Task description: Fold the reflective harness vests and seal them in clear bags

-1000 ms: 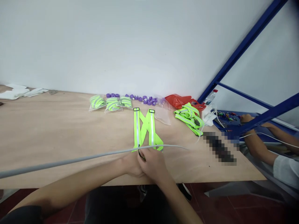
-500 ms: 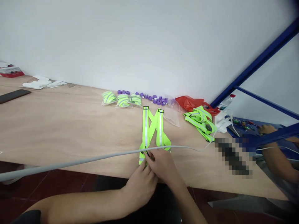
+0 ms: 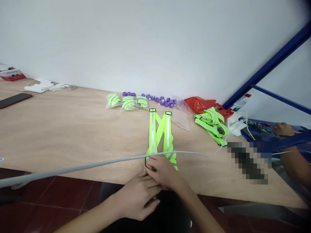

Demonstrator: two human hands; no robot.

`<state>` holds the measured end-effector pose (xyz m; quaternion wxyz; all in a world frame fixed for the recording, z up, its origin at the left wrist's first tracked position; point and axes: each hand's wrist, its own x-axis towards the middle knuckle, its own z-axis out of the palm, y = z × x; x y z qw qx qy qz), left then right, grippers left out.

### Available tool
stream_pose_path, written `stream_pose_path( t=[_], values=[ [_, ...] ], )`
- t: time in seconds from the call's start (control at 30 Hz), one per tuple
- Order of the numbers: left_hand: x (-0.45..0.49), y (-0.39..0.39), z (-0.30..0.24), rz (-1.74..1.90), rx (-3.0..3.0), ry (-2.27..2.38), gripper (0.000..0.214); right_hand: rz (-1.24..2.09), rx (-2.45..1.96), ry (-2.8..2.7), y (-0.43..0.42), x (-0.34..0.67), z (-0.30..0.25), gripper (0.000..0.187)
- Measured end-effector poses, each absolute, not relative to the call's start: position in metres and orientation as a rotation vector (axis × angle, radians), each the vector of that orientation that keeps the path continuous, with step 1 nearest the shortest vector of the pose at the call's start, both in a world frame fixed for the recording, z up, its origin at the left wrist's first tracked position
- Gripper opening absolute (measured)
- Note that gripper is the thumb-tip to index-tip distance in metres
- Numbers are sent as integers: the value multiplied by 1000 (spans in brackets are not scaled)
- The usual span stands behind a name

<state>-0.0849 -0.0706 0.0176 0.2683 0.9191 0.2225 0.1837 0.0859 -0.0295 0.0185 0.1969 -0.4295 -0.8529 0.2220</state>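
A neon-yellow reflective vest point(image 3: 153, 131) made of silver-striped elastic straps lies in front of me, its straps crossing, with black buckles at the far ends. My right hand point(image 3: 161, 170) is closed in a pinch on the vest's near end, at a dark buckle part. Just below and to the left, my left hand point(image 3: 139, 192) meets it, fingers curled at the same strap end and thumb held apart. Its fingertips are partly hidden behind the right hand. A grey cable point(image 3: 109, 160) passes across the view in front of the vest and over the right fingers.
Bagged reflective straps point(image 3: 128, 103) and several purple rollers point(image 3: 162, 101) line the wall. An empty clear bag point(image 3: 181, 119), a second vest point(image 3: 211, 123) and a red plastic bag point(image 3: 200, 103) are at right. A phone point(image 3: 14, 100) lies far left. Another person's arm point(image 3: 291, 155) is beyond the blue frame.
My left hand has turned, its thumb swinging out and down towards me. My right hand stays at the strap end, its fingers shifted slightly left. The vest's right side has bunched differently.
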Motion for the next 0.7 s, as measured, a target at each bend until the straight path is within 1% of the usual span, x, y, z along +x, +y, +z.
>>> stream_pose_path(
  t=[0.07,0.17,0.2,0.23,0.3,0.33,0.43,0.5,0.53,0.63,0.7],
  values=[
    [-93,-63,21,582,2366,577,16,553,-1199,-2421,-33,88,18,33],
    [-100,-55,22,856,2269,608,30,480,-1223,-2479,-40,91,21,25],
    [-100,-53,21,973,2256,643,30,482,-1231,-2495,-42,92,22,22],
    [-100,-51,22,1076,2249,680,28,499,-1242,-2500,-44,93,23,20],
    [-96,-51,23,1186,2258,705,17,591,-1269,-2459,-47,96,27,15],
    [-94,-51,23,1184,2276,686,19,660,-1277,-2415,-49,97,30,13],
    [-85,-56,21,1103,2380,603,45,874,-1276,-2266,-51,102,41,16],
    [-82,-60,18,1038,2454,603,52,970,-1264,-2210,-53,108,50,16],
    [-81,-62,17,996,2482,612,52,1007,-1250,-2193,-53,112,53,19],
    [-77,-64,15,825,2526,678,49,1054,-1181,-2145,-52,129,56,38],
    [-74,-65,18,714,2569,738,42,888,-1217,-2087,-49,142,49,39]
  ],
)
